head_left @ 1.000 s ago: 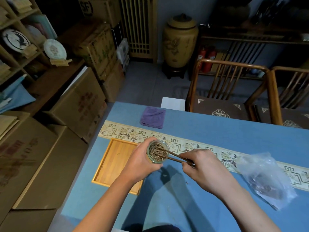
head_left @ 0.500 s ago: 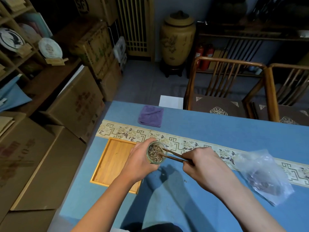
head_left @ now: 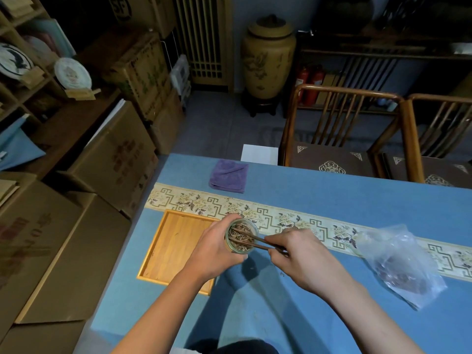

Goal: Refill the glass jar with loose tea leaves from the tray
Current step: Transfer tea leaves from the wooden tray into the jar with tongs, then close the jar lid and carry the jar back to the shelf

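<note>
A small glass jar holding loose tea leaves is gripped in my left hand, raised just right of the wooden tray. My right hand holds dark wooden tongs, whose tips reach into the jar's mouth among the leaves. The tray's visible floor looks bare; its right part is hidden by my left hand and forearm.
A clear plastic bag with dark tea lies at the right on the blue table. A folded purple cloth sits near the far edge. Wooden chairs stand behind the table; cardboard boxes crowd the left side.
The tong tips have pushed a little deeper into the jar. Both hands stay in nearly the same place.
</note>
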